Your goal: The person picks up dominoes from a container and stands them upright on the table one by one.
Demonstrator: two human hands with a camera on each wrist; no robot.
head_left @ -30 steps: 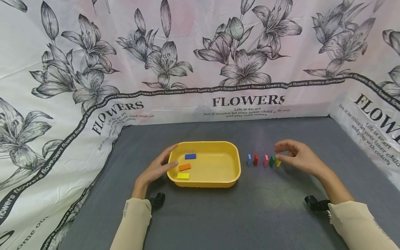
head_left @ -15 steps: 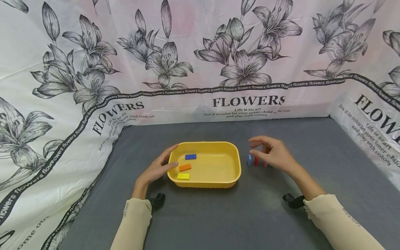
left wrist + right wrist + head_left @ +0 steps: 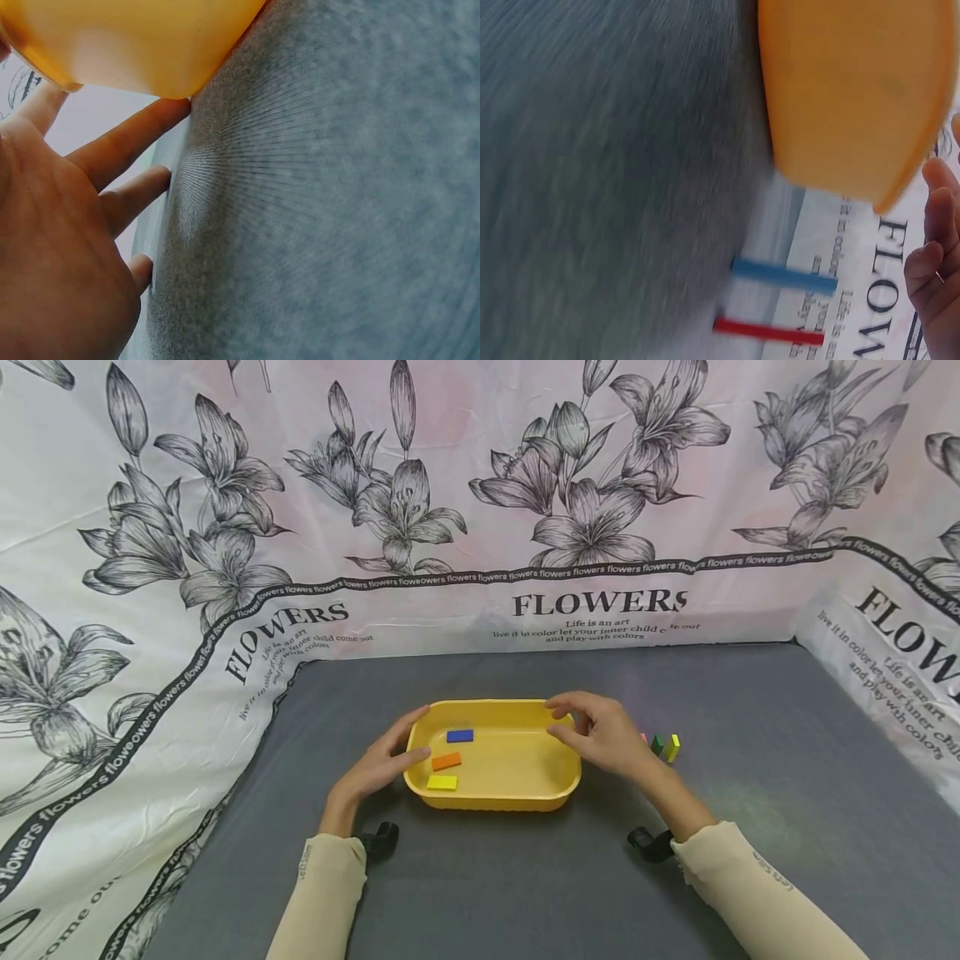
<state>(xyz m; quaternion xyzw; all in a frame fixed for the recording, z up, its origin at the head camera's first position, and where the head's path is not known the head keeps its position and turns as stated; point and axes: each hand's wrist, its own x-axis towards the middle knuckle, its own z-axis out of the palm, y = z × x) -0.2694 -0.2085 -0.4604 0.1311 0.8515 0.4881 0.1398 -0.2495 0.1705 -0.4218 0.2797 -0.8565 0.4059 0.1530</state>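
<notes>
A yellow plastic tub (image 3: 517,799) sits on the dark table, with a blue block (image 3: 460,736), an orange block (image 3: 446,762) and a yellow block (image 3: 442,783) lying inside. At its left end, my left hand (image 3: 378,766) holds the wall, thumb over the rim. The left wrist view shows its fingers (image 3: 127,142) spread outside the tub, near the tabletop. My right hand (image 3: 607,735) is over the tub's right rim, thumb and index apart with nothing visible between them. In the right wrist view its fingers (image 3: 939,217) are loosely bent beside the rim.
Right of the tub, a blue block (image 3: 784,275) and a red block (image 3: 769,330) stand upright, hidden by my right hand in the head view. A green block (image 3: 657,745) and a yellow block (image 3: 673,747) stand farther right; a pink one (image 3: 643,738) is mostly hidden.
My right hand has moved left, from beside the upright yellow block, over the row of blocks, to the tub's right rim. The left hand and the tub stay in place.
</notes>
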